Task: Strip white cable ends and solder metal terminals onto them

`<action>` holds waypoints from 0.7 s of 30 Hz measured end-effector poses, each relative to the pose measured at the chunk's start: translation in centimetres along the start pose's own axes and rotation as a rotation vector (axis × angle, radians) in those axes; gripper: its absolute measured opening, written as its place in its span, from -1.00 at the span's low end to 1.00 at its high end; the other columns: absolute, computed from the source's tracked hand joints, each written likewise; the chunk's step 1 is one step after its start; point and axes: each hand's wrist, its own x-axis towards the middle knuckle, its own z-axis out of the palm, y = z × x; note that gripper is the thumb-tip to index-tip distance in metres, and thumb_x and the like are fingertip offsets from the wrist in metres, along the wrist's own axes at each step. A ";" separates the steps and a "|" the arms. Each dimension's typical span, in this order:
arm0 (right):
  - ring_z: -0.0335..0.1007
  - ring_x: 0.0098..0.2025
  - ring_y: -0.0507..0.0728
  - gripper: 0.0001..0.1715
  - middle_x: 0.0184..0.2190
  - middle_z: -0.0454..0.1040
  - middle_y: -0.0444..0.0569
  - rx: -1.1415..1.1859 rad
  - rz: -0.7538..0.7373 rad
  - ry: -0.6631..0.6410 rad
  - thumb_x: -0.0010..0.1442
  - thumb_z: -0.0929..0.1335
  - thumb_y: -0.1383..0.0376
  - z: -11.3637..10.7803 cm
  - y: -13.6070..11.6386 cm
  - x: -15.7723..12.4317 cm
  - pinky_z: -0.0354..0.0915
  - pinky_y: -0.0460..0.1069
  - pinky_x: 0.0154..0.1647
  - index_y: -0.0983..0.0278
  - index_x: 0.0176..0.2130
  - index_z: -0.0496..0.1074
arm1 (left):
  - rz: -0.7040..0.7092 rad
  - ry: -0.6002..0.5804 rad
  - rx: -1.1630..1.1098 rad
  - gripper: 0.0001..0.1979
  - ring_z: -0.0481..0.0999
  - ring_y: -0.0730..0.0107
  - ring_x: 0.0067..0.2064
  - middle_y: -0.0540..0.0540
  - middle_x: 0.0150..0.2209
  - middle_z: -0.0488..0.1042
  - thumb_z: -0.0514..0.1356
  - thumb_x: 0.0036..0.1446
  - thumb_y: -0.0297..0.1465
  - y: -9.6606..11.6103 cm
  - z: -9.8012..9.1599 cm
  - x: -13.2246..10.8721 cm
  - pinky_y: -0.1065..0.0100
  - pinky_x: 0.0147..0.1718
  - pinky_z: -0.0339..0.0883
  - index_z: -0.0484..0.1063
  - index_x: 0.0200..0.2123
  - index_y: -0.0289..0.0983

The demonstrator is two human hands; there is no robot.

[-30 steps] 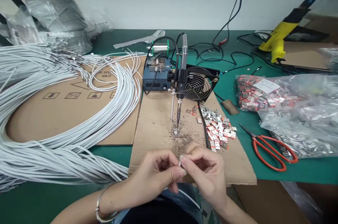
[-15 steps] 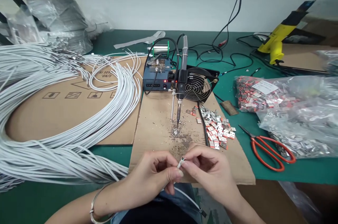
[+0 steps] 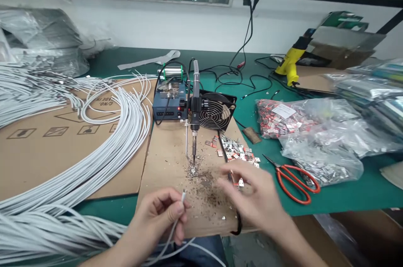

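My left hand point(image 3: 159, 214) pinches the end of a white cable point(image 3: 181, 198) between thumb and fingers, its bare tip pointing up. My right hand point(image 3: 252, 200) is blurred by motion, fingers spread, hovering over the near edge of a pile of small metal and red connector pieces point(image 3: 237, 153). It holds nothing that I can see. A mounted soldering iron point(image 3: 194, 120) points down at solder debris point(image 3: 197, 172) on the cardboard sheet point(image 3: 166, 162), just beyond both hands.
Large coils of white cable point(image 3: 103, 149) lie left on cardboard. A blue soldering station point(image 3: 168, 103) and a small fan point(image 3: 215, 113) stand behind the iron. Red scissors point(image 3: 294, 179) and plastic bags of parts point(image 3: 315, 132) lie right. A yellow tool point(image 3: 289, 63) sits at the back.
My hands have parted: the right one let go of the cable tip and moved right toward the connector pile. The left keeps the cable. The camera view tilted up and shifted.
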 end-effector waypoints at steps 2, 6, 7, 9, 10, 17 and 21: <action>0.42 -0.37 0.17 -0.76 -0.41 0.52 0.02 -0.163 0.084 -0.014 0.21 0.25 0.27 -1.6 3.1 1.8 0.28 0.05 -0.34 0.27 -0.37 0.47 | -0.001 0.065 0.020 -0.64 0.36 0.59 -0.66 0.06 -0.59 0.41 0.40 -0.20 -0.17 1.1 -0.5 0.1 0.54 -0.66 0.22 0.39 -0.52 -0.33; 0.39 -0.39 0.26 -0.79 -0.54 0.46 0.02 -0.325 0.143 -0.160 0.09 0.34 0.20 -1.9 7.5 4.4 0.20 0.06 -0.40 0.27 -0.48 0.46 | -0.050 0.116 0.141 -0.66 0.28 0.62 -0.64 0.10 -0.64 0.33 0.39 -0.20 -0.23 2.8 -1.1 0.8 0.56 -0.67 0.14 0.39 -0.48 -0.34; 0.39 -0.38 0.26 -0.80 -0.54 0.46 0.01 -0.336 0.146 -0.200 0.08 0.36 0.19 -1.6 8.0 4.6 0.19 0.05 -0.40 0.27 -0.47 0.46 | -0.053 0.123 0.185 -0.67 0.24 0.63 -0.65 0.12 -0.65 0.30 0.38 -0.19 -0.25 3.1 -1.3 1.1 0.56 -0.69 0.10 0.39 -0.46 -0.34; 0.39 -0.38 0.23 -0.82 -0.51 0.47 -0.01 -0.337 0.151 -0.264 0.09 0.35 0.20 -1.0 8.6 4.7 0.17 0.03 -0.40 0.26 -0.44 0.45 | -0.038 0.129 0.279 -0.72 0.20 0.64 -0.66 0.14 -0.64 0.28 0.34 -0.14 -0.29 3.5 -1.8 1.6 0.56 -0.72 0.04 0.40 -0.40 -0.34; 0.39 -0.39 0.22 -0.83 -0.50 0.48 -0.01 -0.331 0.153 -0.289 0.10 0.34 0.22 -0.7 8.6 4.6 0.17 0.02 -0.41 0.26 -0.42 0.45 | -0.031 0.121 0.326 -0.74 0.19 0.64 -0.66 0.14 -0.63 0.28 0.32 -0.12 -0.32 3.6 -2.1 1.8 0.56 -0.72 0.02 0.40 -0.37 -0.34; 0.40 -0.39 0.22 -0.91 -0.48 0.50 -0.01 -0.260 0.185 -0.355 0.07 0.32 0.31 -0.7 8.4 5.1 0.17 0.02 -0.40 0.25 -0.45 0.43 | -0.031 0.001 0.652 -0.89 0.16 0.60 -0.68 0.16 -0.72 0.22 0.16 0.05 -0.40 5.2 -3.0 2.8 0.55 -0.70 -0.01 0.41 -0.45 -0.32; 0.40 -0.42 0.20 -0.89 -0.47 0.52 0.00 -0.198 0.215 -0.347 0.07 0.32 0.31 -1.1 7.6 5.0 0.20 0.03 -0.41 0.24 -0.48 0.38 | -0.019 -0.018 0.706 -0.81 0.17 0.61 -0.69 0.16 -0.75 0.22 0.15 0.09 -0.36 5.7 -2.6 3.5 0.56 -0.70 0.01 0.37 -0.51 -0.33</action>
